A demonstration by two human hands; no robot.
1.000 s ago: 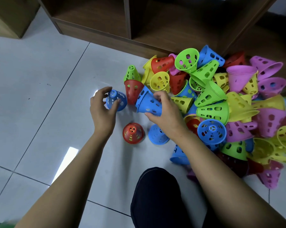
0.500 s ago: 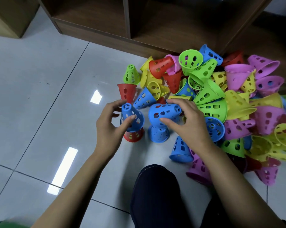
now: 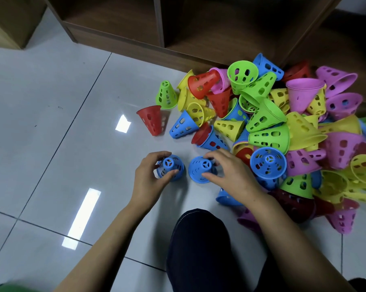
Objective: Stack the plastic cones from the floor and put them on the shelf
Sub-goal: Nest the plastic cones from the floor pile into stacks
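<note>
A big heap of perforated plastic cones point(image 3: 283, 127) in red, blue, green, yellow and pink lies on the tiled floor in front of the wooden shelf point(image 3: 198, 28). My left hand point(image 3: 150, 175) grips a blue cone point(image 3: 173, 167) standing upright on the floor, with red showing through its top hole. Right beside it, my right hand point(image 3: 230, 175) holds a second upright blue cone point(image 3: 200, 169) by thumb and fingers. The two blue cones stand side by side, slightly apart.
A red cone point(image 3: 153, 121) stands upside down alone at the left of the heap, a green one point(image 3: 166, 95) upright behind it. My dark-trousered knee point(image 3: 198, 239) is at the bottom centre. A light wooden box point(image 3: 7, 24) is at the top left.
My left hand has set its blue cone down over the red cone that stood on the floor. My right hand has brought its blue cone down onto the other blue one.
</note>
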